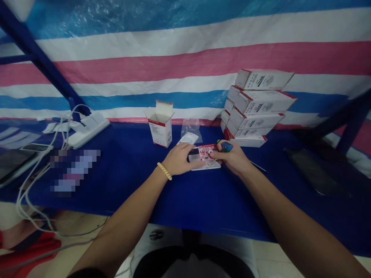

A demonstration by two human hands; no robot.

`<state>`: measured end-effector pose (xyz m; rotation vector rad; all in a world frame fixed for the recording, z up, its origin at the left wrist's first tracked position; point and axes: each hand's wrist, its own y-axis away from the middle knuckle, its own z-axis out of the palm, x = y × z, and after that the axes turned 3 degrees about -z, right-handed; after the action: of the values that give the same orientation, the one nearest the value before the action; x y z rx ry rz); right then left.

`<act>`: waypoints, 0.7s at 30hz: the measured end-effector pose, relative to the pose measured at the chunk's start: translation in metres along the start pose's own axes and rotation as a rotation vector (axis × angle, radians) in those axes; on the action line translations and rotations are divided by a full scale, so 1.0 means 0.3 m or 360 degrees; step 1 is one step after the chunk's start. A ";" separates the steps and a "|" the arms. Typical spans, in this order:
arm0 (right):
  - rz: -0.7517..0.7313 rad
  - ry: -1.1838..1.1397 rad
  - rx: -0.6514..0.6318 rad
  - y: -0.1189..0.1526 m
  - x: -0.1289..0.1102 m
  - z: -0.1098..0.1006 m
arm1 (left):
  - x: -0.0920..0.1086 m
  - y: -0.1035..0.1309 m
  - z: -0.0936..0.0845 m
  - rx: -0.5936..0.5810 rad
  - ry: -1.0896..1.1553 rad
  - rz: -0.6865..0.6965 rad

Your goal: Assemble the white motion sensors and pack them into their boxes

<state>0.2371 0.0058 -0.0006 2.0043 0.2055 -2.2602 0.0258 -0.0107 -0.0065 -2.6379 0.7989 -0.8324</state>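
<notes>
With left hand, gripping white case from the left; with right hand, clamping red circuit board and blue handle from the right.

Illumination is moderate and diffuse; white bands of the striped sheet render grey; glare breaks into small highlights along its upper blue band; brightness drops toward the right, where a dark slab shows low contrast and soft edges; wide-angle distortion stretches shapes near the margins; print on the stacked boxes is soft; fine detail on the red circuit board is unresolved; a pixelated patch obscures an area at left.
</notes>
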 end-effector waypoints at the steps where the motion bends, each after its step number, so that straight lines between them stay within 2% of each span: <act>1: -0.0007 0.0017 0.0008 0.000 0.002 0.002 | 0.002 -0.001 -0.003 0.0054 0.0077 -0.0023; 5: -0.0099 0.0145 0.0087 0.001 0.015 0.008 | 0.006 -0.007 -0.008 0.0090 0.0225 -0.0040; 9: -0.0285 0.0222 0.0230 0.001 0.030 0.014 | 0.006 -0.010 -0.001 0.0126 0.0030 0.0005; 13: -0.0320 0.0168 0.0338 -0.011 0.023 -0.002 | -0.004 -0.008 0.000 0.0239 -0.0210 0.0039; 16: -0.0338 0.0074 0.0518 -0.033 -0.001 -0.045 | -0.024 -0.006 -0.027 0.0456 -0.0277 0.0060; 19: -0.0369 -0.0097 0.0734 -0.056 -0.022 -0.092 | -0.050 -0.006 -0.078 0.0790 -0.0307 0.0177; 21: -0.0379 -0.0203 0.0807 -0.066 -0.028 -0.110 | -0.069 -0.005 -0.116 0.1036 -0.0359 0.0265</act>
<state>0.2669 0.0310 0.0044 2.1359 -0.1701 -2.8081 -0.0083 -0.0005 0.0128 -2.0116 0.5552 -0.6028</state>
